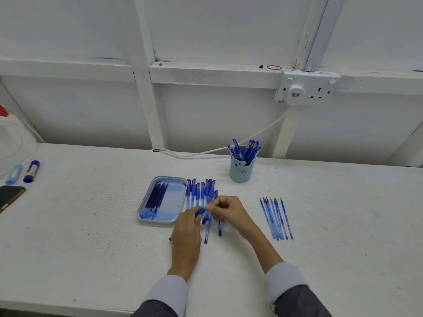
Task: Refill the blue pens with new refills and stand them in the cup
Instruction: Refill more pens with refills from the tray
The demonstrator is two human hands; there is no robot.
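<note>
Several capped blue pens point(201, 193) lie side by side on the white table, right of a light-blue tray point(146, 219) that holds several dark-blue refills point(155, 197). Over the near ends of the pens, my left hand point(186, 229) grips a blue pen part point(200, 212), its other end poking out below the hand. My right hand point(229, 210) pinches the same piece at its upper tip. A pale-blue bear cup point(240, 171) at the back holds several blue pens point(245, 149). Several loose refills point(275, 218) lie in a row to the right.
A phone point(10, 196), a blue glue stick point(31, 171) and a pale-blue tube point(14, 174) lie at the table's left edge. A white cable point(217, 152) runs along the back wall up to a wall socket point(306, 88).
</note>
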